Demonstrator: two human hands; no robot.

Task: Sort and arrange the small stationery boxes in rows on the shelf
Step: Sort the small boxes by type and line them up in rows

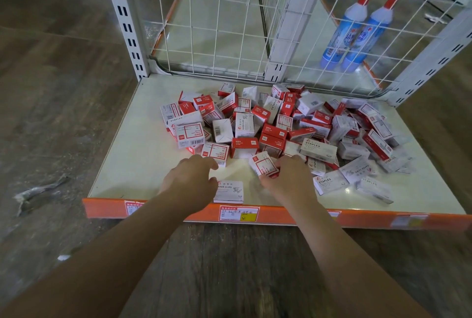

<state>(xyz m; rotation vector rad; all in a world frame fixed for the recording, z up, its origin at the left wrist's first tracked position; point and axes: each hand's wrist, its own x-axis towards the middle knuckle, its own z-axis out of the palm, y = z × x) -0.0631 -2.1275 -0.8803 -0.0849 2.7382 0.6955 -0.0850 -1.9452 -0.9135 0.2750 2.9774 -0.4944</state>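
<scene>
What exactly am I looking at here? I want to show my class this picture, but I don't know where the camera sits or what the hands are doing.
There is no machine: the camera is worn on a person's head and looks down at their two bare hands. In front is a low white shelf with an orange front edge and a wire grid back. A jumbled pile of small red and white boxes, marked staples or paper clips, lies on it. The right hand holds one red and white box at the pile's near edge. The left hand holds nothing and hovers beside a white paper clips box lying apart by the front edge. Behind the grid stand two blue bottles.
</scene>
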